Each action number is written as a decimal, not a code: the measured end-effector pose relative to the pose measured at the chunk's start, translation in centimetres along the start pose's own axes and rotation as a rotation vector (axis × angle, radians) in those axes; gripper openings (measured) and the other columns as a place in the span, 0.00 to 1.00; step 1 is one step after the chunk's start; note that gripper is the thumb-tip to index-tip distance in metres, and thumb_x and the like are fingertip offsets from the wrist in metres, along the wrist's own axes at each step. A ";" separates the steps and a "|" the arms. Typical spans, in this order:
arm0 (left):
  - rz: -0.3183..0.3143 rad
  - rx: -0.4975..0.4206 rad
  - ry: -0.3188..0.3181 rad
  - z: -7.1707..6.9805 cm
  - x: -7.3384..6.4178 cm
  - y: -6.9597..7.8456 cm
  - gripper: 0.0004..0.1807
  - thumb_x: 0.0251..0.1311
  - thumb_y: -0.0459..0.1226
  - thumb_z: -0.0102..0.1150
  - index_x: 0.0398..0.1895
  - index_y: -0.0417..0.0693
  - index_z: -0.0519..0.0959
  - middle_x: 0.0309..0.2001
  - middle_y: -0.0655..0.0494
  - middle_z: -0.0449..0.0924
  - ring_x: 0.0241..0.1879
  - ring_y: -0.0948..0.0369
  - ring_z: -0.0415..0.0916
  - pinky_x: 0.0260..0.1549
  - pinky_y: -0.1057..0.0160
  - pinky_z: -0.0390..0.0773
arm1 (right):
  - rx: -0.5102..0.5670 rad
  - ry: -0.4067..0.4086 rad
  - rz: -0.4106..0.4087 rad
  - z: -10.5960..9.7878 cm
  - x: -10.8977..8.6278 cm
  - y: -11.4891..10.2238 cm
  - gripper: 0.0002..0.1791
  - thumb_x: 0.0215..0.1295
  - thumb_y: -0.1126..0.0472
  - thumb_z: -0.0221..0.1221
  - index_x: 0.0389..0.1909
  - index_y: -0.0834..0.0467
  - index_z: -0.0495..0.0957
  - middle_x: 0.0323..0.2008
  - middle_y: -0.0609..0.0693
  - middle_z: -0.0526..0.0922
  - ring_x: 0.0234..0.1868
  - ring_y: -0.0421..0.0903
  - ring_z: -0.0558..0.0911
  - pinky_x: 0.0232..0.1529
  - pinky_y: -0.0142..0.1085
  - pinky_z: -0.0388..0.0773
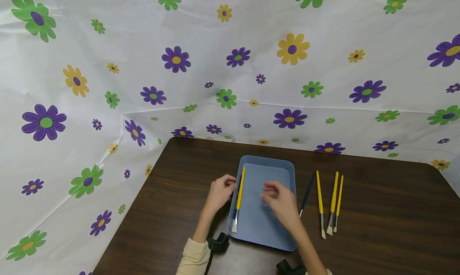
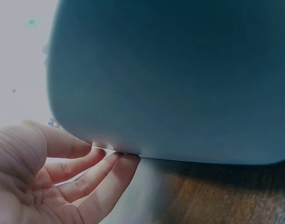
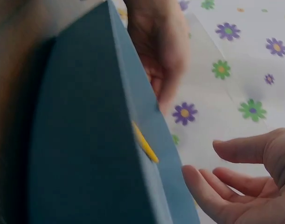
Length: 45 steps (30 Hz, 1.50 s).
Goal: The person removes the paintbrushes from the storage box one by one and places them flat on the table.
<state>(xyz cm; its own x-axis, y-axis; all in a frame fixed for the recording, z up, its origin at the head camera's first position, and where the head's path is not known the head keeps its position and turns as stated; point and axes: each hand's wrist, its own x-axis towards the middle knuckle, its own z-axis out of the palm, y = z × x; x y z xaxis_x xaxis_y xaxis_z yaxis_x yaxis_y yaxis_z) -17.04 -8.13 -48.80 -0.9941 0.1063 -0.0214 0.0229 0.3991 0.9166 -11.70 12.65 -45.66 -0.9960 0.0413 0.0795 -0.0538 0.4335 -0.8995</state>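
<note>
A blue-grey tray (image 1: 267, 175) lies on the table, its left rim pinched between the thumb and fingers of my left hand (image 1: 220, 193). In the left wrist view the fingertips of that hand (image 2: 81, 182) meet right at the tray edge. Inside, along the left wall, a yellow-handled paintbrush (image 1: 241, 189) lies bristles toward me, with a dark-handled paintbrush (image 1: 236, 197) tight beside it and partly hidden. Above the tray's right half hovers my right hand (image 1: 280, 201), holding nothing. Its thumb and fingers stand apart in the right wrist view.
To the right of the tray a dark blue paintbrush (image 1: 308, 191) leans close by the rim. Farther right lie three yellow paintbrushes, one (image 1: 319, 195) apart from a pair (image 1: 334, 195). A flowered sheet (image 1: 201, 87) hangs behind the brown table (image 1: 391, 203).
</note>
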 end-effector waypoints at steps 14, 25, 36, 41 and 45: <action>0.013 -0.006 0.015 0.1 0.1 -0.1 0.11 0.66 0.30 0.61 0.48 0.35 0.84 0.38 0.46 0.86 0.29 0.59 0.82 0.22 0.61 0.84 | 0.050 -0.026 -0.005 3.5 -0.8 -0.1 0.18 0.58 0.73 0.68 0.50 0.72 0.82 0.42 0.61 0.88 0.39 0.51 0.89 0.40 0.36 0.83; -0.005 0.002 0.003 0.1 0.2 -0.1 0.11 0.68 0.31 0.61 0.50 0.35 0.84 0.40 0.46 0.85 0.31 0.58 0.82 0.25 0.60 0.85 | 0.069 -0.053 -0.014 4.8 -1.1 0.1 0.16 0.57 0.74 0.67 0.48 0.73 0.82 0.41 0.62 0.88 0.39 0.53 0.89 0.40 0.37 0.84; 0.005 -0.004 0.004 0.1 0.1 -0.3 0.11 0.67 0.31 0.61 0.49 0.35 0.84 0.39 0.46 0.86 0.31 0.57 0.83 0.25 0.59 0.85 | 0.108 -0.103 0.044 5.6 -1.6 -0.1 0.18 0.59 0.72 0.67 0.51 0.74 0.81 0.47 0.64 0.86 0.42 0.53 0.89 0.42 0.41 0.85; 0.003 -0.010 0.005 0.1 0.0 -0.1 0.11 0.66 0.30 0.61 0.49 0.34 0.84 0.39 0.45 0.86 0.30 0.57 0.83 0.24 0.58 0.86 | 0.118 -0.100 0.046 5.6 -1.5 0.1 0.18 0.59 0.72 0.67 0.50 0.74 0.81 0.46 0.64 0.86 0.42 0.54 0.89 0.42 0.42 0.85; 0.007 -0.012 0.007 0.0 0.0 0.1 0.11 0.66 0.29 0.61 0.49 0.34 0.83 0.39 0.44 0.86 0.29 0.57 0.83 0.23 0.57 0.85 | 0.126 -0.105 0.051 6.0 -1.5 0.2 0.17 0.59 0.72 0.67 0.49 0.74 0.81 0.46 0.64 0.86 0.42 0.54 0.89 0.42 0.42 0.86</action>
<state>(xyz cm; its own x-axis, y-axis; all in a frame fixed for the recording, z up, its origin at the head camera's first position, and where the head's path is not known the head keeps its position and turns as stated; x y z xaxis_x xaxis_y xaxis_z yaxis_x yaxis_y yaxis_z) -17.02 -8.11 -48.73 -0.9946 0.1031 -0.0119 0.0291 0.3871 0.9216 -10.67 7.31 -48.50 -0.9993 -0.0363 -0.0068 -0.0051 0.3167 -0.9485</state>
